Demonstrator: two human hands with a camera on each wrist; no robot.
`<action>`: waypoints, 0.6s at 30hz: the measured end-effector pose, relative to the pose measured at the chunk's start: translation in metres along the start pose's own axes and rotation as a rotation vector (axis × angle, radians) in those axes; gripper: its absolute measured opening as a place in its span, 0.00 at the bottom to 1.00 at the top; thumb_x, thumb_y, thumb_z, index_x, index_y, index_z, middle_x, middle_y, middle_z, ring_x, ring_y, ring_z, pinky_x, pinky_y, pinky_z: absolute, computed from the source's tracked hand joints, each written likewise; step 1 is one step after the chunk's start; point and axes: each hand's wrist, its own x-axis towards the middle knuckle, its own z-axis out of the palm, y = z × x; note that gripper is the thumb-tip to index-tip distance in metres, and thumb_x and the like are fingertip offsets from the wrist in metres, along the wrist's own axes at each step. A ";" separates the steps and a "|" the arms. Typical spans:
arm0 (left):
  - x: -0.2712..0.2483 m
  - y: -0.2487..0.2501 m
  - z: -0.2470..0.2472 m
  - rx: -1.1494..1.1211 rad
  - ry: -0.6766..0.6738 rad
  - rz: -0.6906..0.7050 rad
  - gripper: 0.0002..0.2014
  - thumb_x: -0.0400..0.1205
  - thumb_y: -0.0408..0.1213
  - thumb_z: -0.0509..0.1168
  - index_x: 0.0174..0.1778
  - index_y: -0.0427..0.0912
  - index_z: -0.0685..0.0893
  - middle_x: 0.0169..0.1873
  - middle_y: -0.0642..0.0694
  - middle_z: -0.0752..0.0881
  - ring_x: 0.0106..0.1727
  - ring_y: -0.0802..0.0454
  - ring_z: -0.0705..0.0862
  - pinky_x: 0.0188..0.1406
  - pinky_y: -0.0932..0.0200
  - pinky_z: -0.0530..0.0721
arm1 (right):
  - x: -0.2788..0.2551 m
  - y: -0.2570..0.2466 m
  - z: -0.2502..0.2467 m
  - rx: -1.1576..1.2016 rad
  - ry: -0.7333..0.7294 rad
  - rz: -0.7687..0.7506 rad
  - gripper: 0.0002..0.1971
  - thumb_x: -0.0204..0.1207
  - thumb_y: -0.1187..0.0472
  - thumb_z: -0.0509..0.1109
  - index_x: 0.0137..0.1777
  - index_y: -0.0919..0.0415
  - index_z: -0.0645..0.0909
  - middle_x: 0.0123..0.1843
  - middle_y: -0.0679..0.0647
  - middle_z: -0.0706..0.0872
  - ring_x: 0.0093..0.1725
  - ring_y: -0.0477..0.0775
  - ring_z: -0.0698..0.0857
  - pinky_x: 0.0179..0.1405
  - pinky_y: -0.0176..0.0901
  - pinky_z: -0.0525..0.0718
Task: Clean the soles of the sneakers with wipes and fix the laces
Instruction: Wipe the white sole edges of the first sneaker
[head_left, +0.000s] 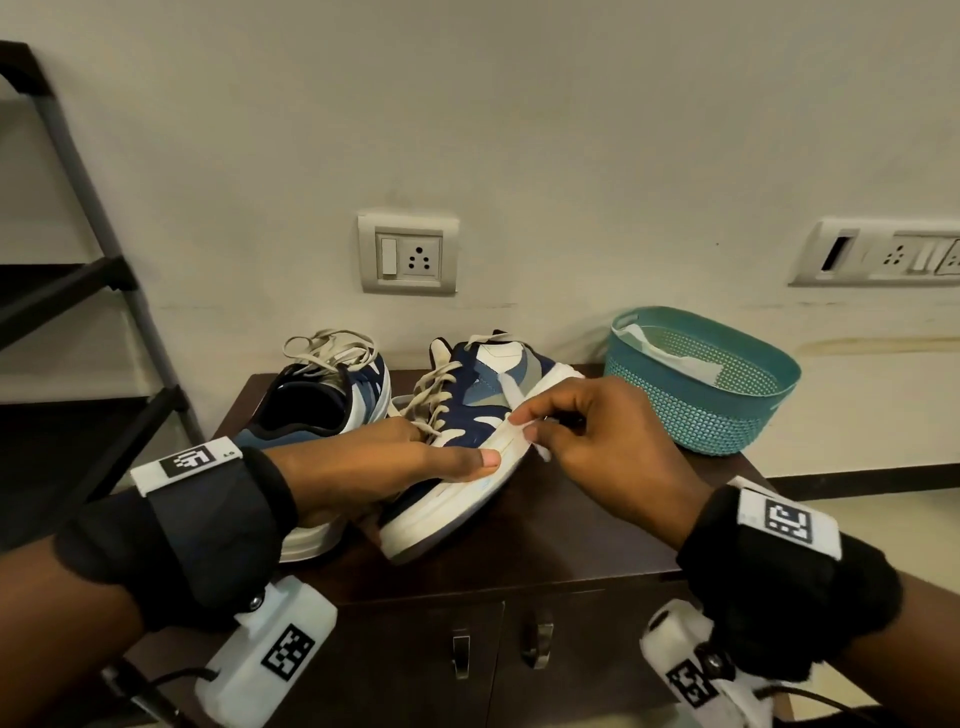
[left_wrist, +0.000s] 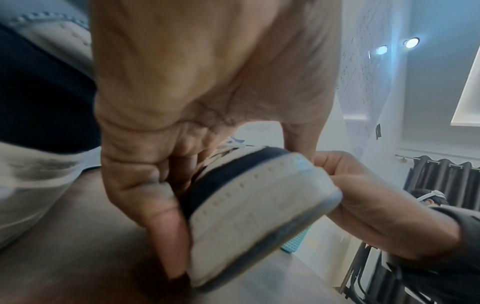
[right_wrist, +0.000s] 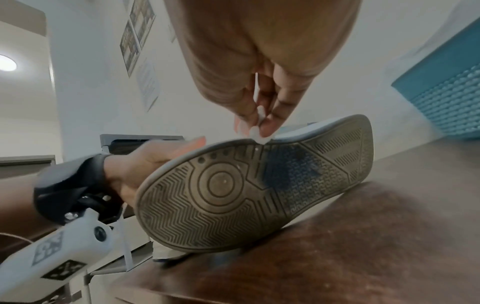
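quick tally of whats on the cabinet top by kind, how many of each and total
sneakers: 2, one tilted in the left hand, one standing behind it
wipes: 2, one pinched by the right hand, one in the basket
teal basket: 1
total: 5

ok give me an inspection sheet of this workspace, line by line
surface: dark wooden cabinet top, dusty in the right wrist view
job's things: tilted sneaker, grimy sole facing right; second sneaker upright, laces loose; wipe on the sole's edge
clutter: teal basket with a white sheet inside
grippers: left hand grips the tilted sneaker; right hand pinches the wipe
cables: thin leads from the wrist cameras
surroundings: wall sockets, black rack
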 end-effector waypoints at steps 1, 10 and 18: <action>0.000 0.000 0.000 -0.003 -0.006 0.006 0.24 0.70 0.65 0.70 0.32 0.47 0.76 0.24 0.54 0.78 0.20 0.63 0.78 0.20 0.67 0.75 | -0.003 -0.003 -0.003 0.053 -0.027 -0.014 0.08 0.76 0.64 0.77 0.46 0.49 0.93 0.40 0.42 0.91 0.41 0.40 0.87 0.44 0.27 0.81; -0.003 -0.002 -0.001 0.000 -0.022 0.010 0.37 0.63 0.75 0.76 0.51 0.45 0.89 0.44 0.48 0.93 0.43 0.53 0.92 0.41 0.55 0.89 | 0.006 0.008 -0.009 0.005 0.000 0.005 0.09 0.75 0.66 0.78 0.46 0.50 0.94 0.38 0.41 0.91 0.39 0.38 0.88 0.40 0.25 0.80; -0.002 0.001 0.001 -0.028 -0.031 0.047 0.17 0.76 0.61 0.72 0.38 0.50 0.85 0.26 0.60 0.87 0.28 0.65 0.85 0.32 0.61 0.82 | 0.001 0.000 -0.008 0.028 -0.070 -0.123 0.09 0.75 0.63 0.78 0.47 0.47 0.93 0.44 0.39 0.91 0.47 0.40 0.88 0.51 0.40 0.86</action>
